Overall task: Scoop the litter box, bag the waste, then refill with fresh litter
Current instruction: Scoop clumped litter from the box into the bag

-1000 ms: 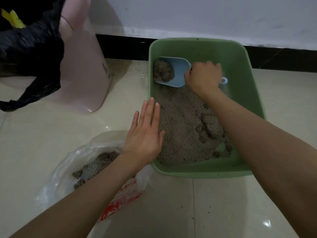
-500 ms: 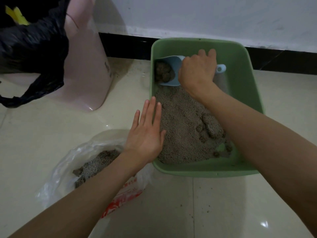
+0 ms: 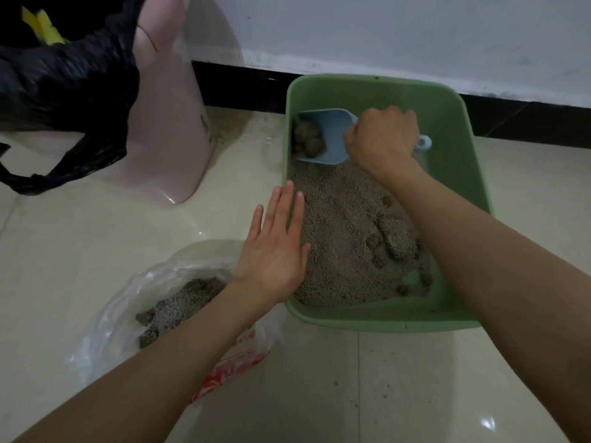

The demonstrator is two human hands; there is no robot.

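Head view looks down on a green litter box (image 3: 460, 129) standing on a pale tiled floor (image 3: 415, 378) against the far wall. Grey litter (image 3: 345, 238) fills its near left part, with clumps (image 3: 396, 241) toward the right. The right hand (image 3: 382, 139) is curled round the handle of a blue scoop (image 3: 332, 132), held at the far left corner of the box with dark clumps in its bowl. The left hand (image 3: 271, 251) lies flat, fingers straight, over the box's left rim; whether it presses the rim is hard to tell. Near left sits a clear plastic bag (image 3: 128, 302) holding scooped waste. Far left, a black bag (image 3: 64, 81) drapes a pink bin (image 3: 172, 129)
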